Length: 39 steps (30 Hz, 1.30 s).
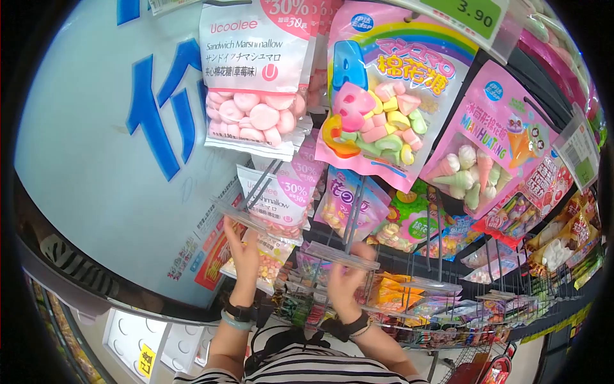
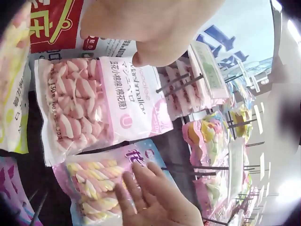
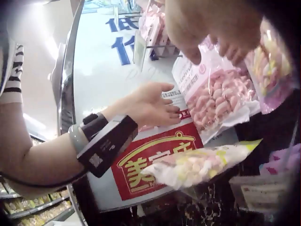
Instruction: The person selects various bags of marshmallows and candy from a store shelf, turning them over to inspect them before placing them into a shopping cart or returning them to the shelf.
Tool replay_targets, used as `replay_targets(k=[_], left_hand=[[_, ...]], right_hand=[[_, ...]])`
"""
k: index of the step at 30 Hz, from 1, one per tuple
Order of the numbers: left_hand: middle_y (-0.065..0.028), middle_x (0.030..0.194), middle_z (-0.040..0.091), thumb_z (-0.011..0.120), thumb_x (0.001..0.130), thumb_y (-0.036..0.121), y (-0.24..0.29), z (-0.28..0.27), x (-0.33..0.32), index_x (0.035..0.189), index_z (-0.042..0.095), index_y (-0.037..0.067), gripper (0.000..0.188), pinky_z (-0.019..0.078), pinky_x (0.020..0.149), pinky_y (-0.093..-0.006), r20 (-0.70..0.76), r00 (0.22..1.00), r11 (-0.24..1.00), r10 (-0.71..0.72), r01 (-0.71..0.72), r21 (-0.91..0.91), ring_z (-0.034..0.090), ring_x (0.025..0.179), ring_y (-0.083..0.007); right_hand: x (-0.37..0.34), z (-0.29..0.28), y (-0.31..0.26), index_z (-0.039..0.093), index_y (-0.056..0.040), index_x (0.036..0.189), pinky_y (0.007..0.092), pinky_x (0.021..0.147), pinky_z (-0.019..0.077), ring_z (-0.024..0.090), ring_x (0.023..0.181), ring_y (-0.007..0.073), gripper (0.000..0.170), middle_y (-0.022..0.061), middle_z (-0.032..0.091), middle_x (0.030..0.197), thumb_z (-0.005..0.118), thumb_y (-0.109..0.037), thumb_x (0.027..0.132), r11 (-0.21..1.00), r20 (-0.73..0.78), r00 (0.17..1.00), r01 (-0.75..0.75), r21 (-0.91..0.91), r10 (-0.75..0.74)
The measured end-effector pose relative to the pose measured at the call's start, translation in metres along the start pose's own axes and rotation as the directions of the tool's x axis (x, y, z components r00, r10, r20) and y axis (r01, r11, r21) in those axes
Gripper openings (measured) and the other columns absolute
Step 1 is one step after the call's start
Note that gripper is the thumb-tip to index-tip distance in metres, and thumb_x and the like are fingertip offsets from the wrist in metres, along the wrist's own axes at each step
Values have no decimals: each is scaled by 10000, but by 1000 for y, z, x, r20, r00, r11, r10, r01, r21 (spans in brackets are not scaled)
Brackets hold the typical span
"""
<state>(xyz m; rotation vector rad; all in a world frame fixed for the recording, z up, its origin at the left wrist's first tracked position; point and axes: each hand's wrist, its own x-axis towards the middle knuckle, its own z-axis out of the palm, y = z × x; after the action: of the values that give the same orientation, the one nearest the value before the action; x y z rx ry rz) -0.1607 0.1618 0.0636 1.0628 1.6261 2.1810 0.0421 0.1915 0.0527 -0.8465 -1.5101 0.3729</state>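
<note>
White board (image 1: 83,147) fills the left; just right of it, the pink-and-white marshmallow bag (image 1: 286,203) hangs, long axis upright, sweets end down. Narrow dark room edges it from the purple bag (image 1: 336,208). Left grip (image 1: 245,257) and right grip (image 1: 345,288) have loosely spread fingers.

Glossy plastic marshmallow bags (image 2: 101,106), metal hooks (image 2: 197,167), smooth signboard (image 1: 83,160), cloth shirt (image 1: 313,368)

The person wears a short-sleeved top (image 1: 307,368) with black and white stripes. The left hand (image 1: 243,259) is bare; above it sit a black strap (image 3: 94,123), a boxy black device (image 3: 113,141) bearing a small white square code (image 3: 96,160), and a smooth, pale bangle (image 1: 236,322). The right hand (image 1: 344,291) is bare too, with a black wristband (image 1: 345,326) and thin bracelet (image 1: 361,330).
</note>
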Motion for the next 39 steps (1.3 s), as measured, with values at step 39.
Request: replay_targets(k=[39], left_hand=[[-144, 1254, 366, 746, 728, 212, 102, -59, -178, 1353, 232, 8, 834, 402, 904, -363, 525, 823, 960, -218, 277, -36, 469, 1073, -228]], right_hand=[[-71, -86, -95, 397, -6, 1311, 279, 833, 436, 531, 1020, 196, 519, 135, 524, 1214, 598, -125, 847, 837, 709, 693, -460, 297, 130]])
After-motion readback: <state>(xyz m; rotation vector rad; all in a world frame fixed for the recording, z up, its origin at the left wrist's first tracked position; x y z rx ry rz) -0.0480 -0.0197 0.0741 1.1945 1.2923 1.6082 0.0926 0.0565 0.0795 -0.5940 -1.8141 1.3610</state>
